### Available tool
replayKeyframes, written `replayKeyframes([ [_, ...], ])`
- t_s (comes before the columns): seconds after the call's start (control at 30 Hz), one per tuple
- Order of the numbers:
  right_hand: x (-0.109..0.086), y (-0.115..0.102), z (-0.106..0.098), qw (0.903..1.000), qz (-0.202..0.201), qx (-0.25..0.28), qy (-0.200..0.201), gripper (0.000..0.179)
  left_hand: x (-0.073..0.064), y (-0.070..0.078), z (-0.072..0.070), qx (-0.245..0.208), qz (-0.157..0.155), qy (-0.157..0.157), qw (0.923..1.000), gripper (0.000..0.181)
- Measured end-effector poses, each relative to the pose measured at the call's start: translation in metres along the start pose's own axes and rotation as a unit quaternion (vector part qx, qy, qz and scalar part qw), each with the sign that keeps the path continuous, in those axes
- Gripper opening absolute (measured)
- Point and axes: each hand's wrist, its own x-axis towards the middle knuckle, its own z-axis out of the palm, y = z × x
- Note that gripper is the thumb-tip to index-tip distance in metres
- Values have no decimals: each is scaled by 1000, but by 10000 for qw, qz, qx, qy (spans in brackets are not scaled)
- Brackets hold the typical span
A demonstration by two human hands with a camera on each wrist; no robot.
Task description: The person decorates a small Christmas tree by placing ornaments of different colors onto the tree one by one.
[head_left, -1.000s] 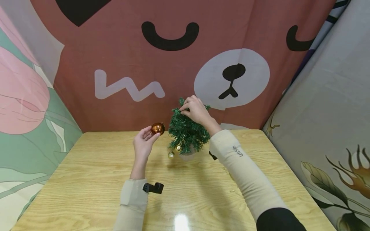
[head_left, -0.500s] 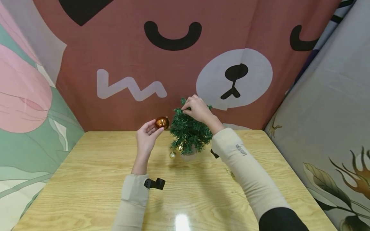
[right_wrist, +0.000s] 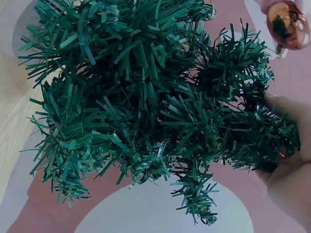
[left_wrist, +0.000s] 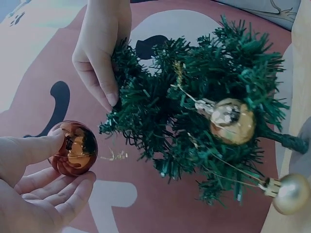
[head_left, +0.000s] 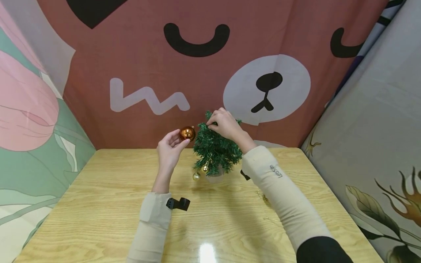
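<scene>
My left hand (head_left: 169, 152) holds a shiny copper-orange bauble (head_left: 187, 134) between thumb and fingers, just left of the small green artificial Christmas tree (head_left: 215, 148). In the left wrist view a gold thread loop (left_wrist: 114, 155) trails from this bauble (left_wrist: 74, 148) towards the branches. My right hand (head_left: 226, 126) pinches a branch near the top of the tree; green tinsel partly covers its fingertips in the right wrist view. Two gold baubles hang low on the tree's left side: a faceted one (left_wrist: 233, 122) and a smooth one (left_wrist: 291, 194).
The tree's pale pot (head_left: 214, 178) stands on a light wooden table (head_left: 108, 197) near its back edge. A gold ornament (head_left: 265, 199) and a gold thread (head_left: 272, 220) lie beside the right sleeve. A printed bear curtain (head_left: 141, 47) hangs close behind the table.
My left hand has moved up and to the right with the copper-orange bauble, closer to the tree. The right hand stays on the upper branch.
</scene>
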Motion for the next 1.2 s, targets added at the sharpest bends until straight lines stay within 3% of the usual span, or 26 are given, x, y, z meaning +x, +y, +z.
replayKeyframes([
  [0.33, -1, 2, 0, 9999, -84, -44, 64, 14, 11, 9, 5, 44, 141, -119, 9998, 46],
  [0.63, 1, 2, -5, 9997, -257, 55, -7, 19, 19, 15, 4, 70, 725, -245, 9970, 47],
  [0.8, 3, -1, -8, 9997, -191, -120, 68, 20, 20, 16, 6, 28, 657, -291, 9974, 44],
  [0.9, 5, -4, -9, 9986, -275, -218, 400, 20, 20, 17, 8, -126, 584, -255, 9979, 44],
  [1.07, 8, -9, -8, 9923, -582, 469, 988, 24, 20, 17, 11, -554, 479, -329, 9968, 44],
  [1.2, 9, -10, -9, 9907, -448, 1012, 790, 29, 19, 17, 12, -873, 328, -479, 9945, 45],
])
